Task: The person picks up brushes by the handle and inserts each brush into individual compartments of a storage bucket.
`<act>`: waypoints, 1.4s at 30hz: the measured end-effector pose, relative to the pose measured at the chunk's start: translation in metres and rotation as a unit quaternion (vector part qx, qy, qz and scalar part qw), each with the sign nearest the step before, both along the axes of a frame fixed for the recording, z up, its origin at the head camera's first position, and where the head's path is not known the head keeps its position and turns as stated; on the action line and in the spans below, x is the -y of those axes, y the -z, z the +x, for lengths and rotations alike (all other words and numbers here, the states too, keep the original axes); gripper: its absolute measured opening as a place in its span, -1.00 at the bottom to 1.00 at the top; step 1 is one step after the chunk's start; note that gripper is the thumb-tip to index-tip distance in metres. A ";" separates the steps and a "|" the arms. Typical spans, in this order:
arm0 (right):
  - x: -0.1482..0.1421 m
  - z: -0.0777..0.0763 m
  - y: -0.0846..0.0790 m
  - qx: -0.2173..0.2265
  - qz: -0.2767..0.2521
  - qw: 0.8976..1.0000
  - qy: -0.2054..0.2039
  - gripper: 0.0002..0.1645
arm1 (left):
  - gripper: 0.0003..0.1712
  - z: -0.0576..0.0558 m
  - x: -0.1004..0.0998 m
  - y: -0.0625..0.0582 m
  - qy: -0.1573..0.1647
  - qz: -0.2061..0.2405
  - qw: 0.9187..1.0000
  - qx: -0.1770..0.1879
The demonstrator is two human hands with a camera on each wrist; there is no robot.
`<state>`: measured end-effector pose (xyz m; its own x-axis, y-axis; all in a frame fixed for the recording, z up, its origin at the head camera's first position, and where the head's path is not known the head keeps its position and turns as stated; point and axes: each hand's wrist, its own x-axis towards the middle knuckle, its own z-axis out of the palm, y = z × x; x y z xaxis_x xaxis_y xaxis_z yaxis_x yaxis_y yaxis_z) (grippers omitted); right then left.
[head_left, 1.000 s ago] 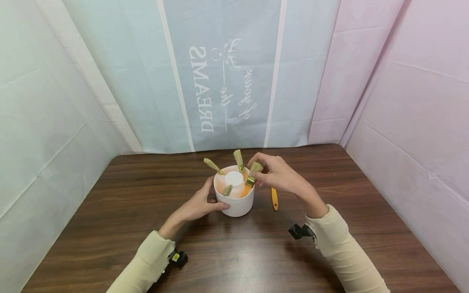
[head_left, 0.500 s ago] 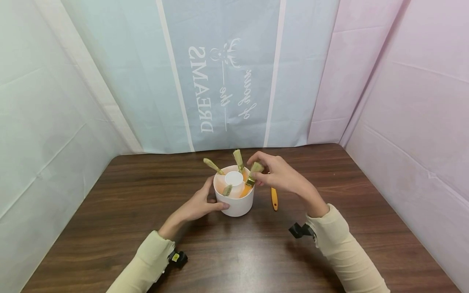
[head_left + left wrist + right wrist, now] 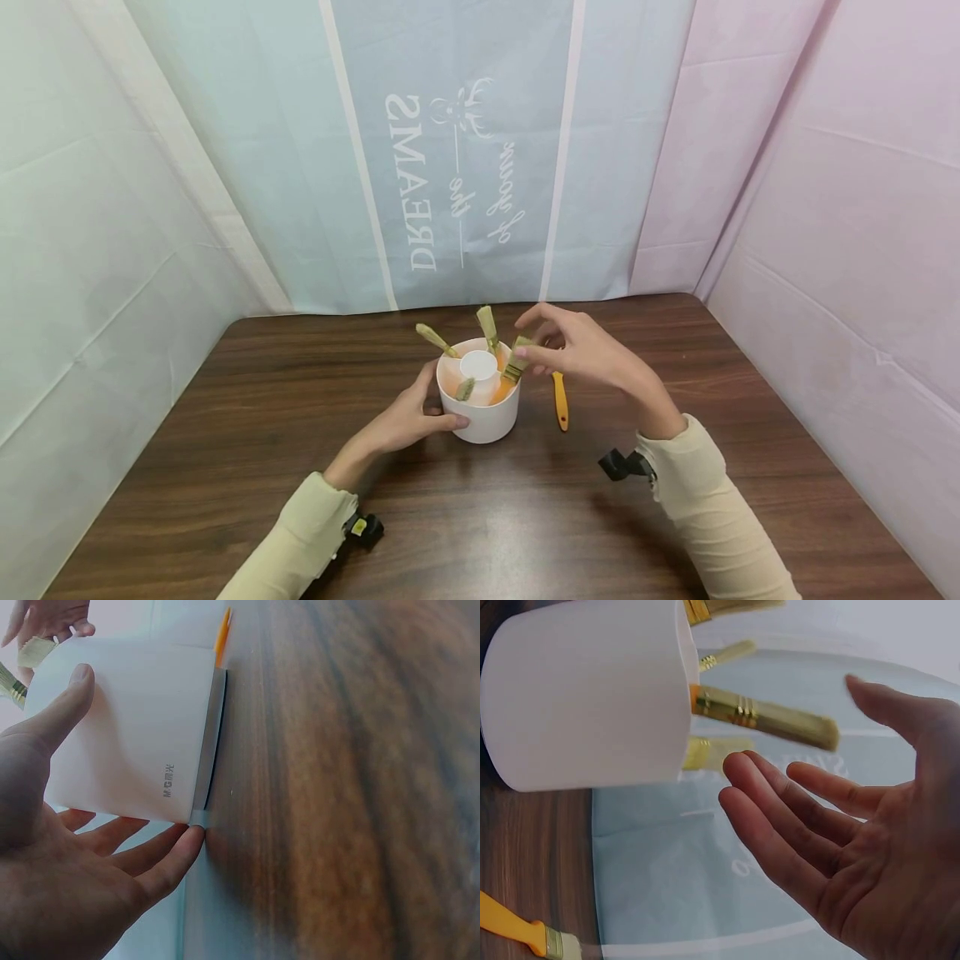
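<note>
A white round desk organizer with a raised centre stands on the table. My left hand grips its left side; in the left wrist view the thumb lies on the wall and the fingers reach round. Several paintbrushes stand in it, bristles up. The front-right paintbrush leans over the rim, its orange handle mostly hidden inside. My right hand is beside those bristles, fingers spread and apart from the brush in the right wrist view. Another paintbrush with a yellow-orange handle lies on the table right of the organizer.
The dark wood-grain table runs back to a pale blue printed cloth. White sheets hang at both sides. A small black camera is strapped at each wrist.
My right hand has let go of the front-right paintbrush and moved slightly up and right, fingers spreading. That brush stays in the organizer. My left hand keeps its grip.
</note>
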<state>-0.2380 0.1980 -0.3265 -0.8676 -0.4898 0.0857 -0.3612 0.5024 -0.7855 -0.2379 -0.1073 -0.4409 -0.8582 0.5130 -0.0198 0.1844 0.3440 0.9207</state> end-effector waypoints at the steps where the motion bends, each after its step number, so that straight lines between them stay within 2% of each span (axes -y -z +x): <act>1: -0.002 -0.001 0.000 0.000 -0.005 1.000 0.006 -0.52 | 0.18 0.000 0.000 0.000 0.000 -0.001 1.000 0.000; 6: -0.014 -0.014 0.003 0.006 -0.052 0.996 0.077 -0.48 | 0.19 0.000 0.000 0.000 -0.003 -0.006 1.000 -0.002; 11: -0.025 -0.027 0.012 0.025 -0.091 0.983 0.161 -0.46 | 0.19 0.000 0.000 0.000 -0.001 -0.001 1.000 0.001; 16: -0.030 -0.038 0.027 0.044 -0.134 0.966 0.218 -0.51 | 0.19 0.000 0.000 0.001 -0.002 -0.002 1.000 0.000; 19: -0.032 -0.046 0.040 0.059 -0.133 0.959 0.243 -0.49 | 0.19 0.000 0.000 0.001 -0.003 -0.005 1.000 -0.001; 27: -0.037 -0.061 0.072 0.135 -0.045 0.958 0.247 -0.36 | 0.18 0.000 0.000 0.002 -0.001 -0.006 1.000 -0.004; 31: -0.041 -0.065 0.085 0.160 -0.020 0.954 0.253 -0.37 | 0.17 0.000 0.000 0.001 0.001 -0.002 1.000 -0.004; 36: -0.045 -0.070 0.097 0.171 -0.012 0.949 0.266 -0.39 | 0.16 0.000 0.000 0.000 -0.001 -0.001 1.000 -0.006; 42: -0.047 -0.074 0.108 0.165 -0.001 0.948 0.273 -0.38 | 0.16 0.000 0.000 0.001 0.003 0.003 1.000 -0.008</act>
<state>-0.3125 0.2450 -0.4346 -0.9714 0.0406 -0.2341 0.2184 0.5412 -0.8121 -0.2377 -0.1076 -0.4416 -0.8556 0.5177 -0.0027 0.2007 0.3366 0.9200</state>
